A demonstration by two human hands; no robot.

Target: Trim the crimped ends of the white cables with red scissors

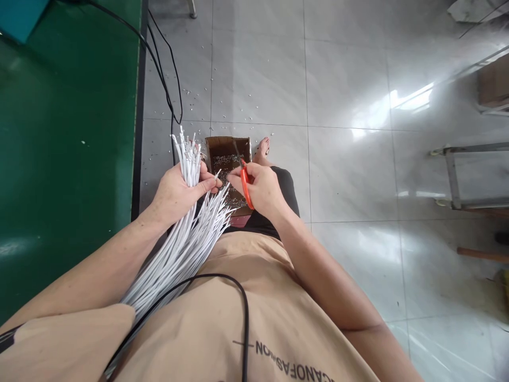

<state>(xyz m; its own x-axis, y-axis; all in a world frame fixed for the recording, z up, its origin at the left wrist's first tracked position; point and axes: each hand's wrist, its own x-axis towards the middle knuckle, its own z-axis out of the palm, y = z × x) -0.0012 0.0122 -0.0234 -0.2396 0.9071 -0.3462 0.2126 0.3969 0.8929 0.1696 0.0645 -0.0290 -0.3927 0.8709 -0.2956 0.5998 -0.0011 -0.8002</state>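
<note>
A bundle of thin white wires [178, 254] lies along the person's tan cloth shirt [246, 265], gripped in the left hand [175, 193], also pinching one strand; the right hand [262, 185] holds red-orange-handled snips [245, 185], and a loosened grip could, I'd guess, let wires slide or the blades nick skin. Below stands an open brown cardboard box [218, 143] of white scraps [226, 159]; a black cable [244, 307] crossing the bundle might snag it, beside a green tabletop [79, 132].

We look from our head, steeply down and forward, close above our left hand [178, 193] and right hand [262, 188]; the shirt [254, 307] is nearest, this side of the grip, the floor [350, 175] farther off, below and beyond it.
</note>
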